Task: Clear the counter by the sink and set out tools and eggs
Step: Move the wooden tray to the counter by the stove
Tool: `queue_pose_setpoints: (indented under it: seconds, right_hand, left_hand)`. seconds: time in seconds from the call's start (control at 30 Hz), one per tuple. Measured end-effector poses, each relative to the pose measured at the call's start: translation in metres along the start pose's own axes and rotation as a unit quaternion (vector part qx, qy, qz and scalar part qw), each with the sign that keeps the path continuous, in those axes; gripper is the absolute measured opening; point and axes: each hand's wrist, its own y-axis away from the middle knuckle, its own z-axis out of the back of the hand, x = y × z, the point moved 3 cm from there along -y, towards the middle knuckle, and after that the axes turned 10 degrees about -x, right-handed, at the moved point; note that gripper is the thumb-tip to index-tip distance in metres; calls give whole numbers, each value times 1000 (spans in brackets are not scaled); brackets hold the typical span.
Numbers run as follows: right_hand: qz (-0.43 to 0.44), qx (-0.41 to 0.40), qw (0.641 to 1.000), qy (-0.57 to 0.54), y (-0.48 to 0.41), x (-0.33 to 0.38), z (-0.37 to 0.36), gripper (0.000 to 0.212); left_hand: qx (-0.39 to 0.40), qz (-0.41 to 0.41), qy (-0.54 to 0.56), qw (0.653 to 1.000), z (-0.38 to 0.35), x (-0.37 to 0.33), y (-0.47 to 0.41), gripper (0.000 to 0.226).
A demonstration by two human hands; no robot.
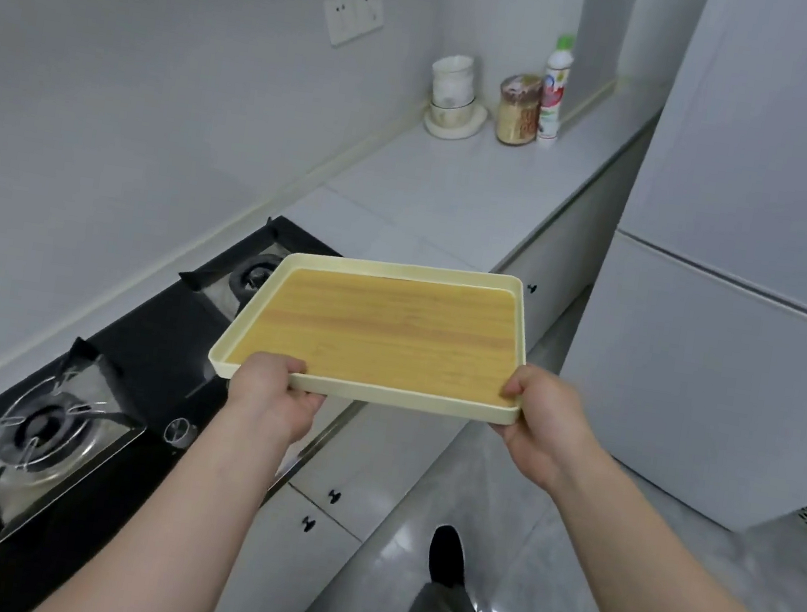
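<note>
Fridge: we see a tall white fridge (761, 252) on our right, standing on the floor across a narrow aisle from the cabinets.
Counter: the pale counter (460, 184) runs along the wall on our left, away towards the far corner.
Hob: a black two-burner hob (134, 361) is set into the counter, one burner close to us and one further along.
Tray: we hold a cream-rimmed tray (377, 333) with a wood-grain floor in the air, roughly level. It has nothing on it. In our view it covers the counter's front edge and part of the far burner.
Left hand: our left hand (270, 391) grips the tray's near edge close to the left corner, thumb over the rim and fingers curled beneath.
Right hand: our right hand (545, 429) grips the near right corner, thumb on top of the rim and fingers under it.
Bottle: a white spray bottle (555, 88) with a green cap stands upright at the far end of the counter.
Jar: a lidded jar (518, 109) stands just beside the bottle, on its left.
Cups: stacked white cups (451, 89) sit on a round saucer near the jar.
Socket: a double wall socket (353, 13) sits above the counter.
</note>
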Motion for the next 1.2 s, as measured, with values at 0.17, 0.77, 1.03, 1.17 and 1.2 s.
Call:
queue_pose_setpoints:
  seconds: [0.17, 0.77, 1.03, 1.17, 1.2]
  right_hand:
    - [24, -8, 998, 58, -73, 64, -20, 21]
    - [39, -24, 978, 203, -331, 207, -168, 36]
    - [41, 38, 952, 302, -457, 257, -255, 41]
    - [37, 69, 941, 330, -500, 279, -292, 45]
    - [45, 76, 937, 337, -509, 283, -299, 46]
  left_hand:
    - [19, 29, -15, 999, -102, -9, -45, 37]
    - [-39, 64, -5, 997, -348, -76, -174, 41]
    - [-144, 87, 55, 984, -398, -79, -232, 29]
    - [-174, 76, 66, 980, -421, -80, -251, 28]
    - [-182, 73, 64, 979, -425, -82, -255, 29]
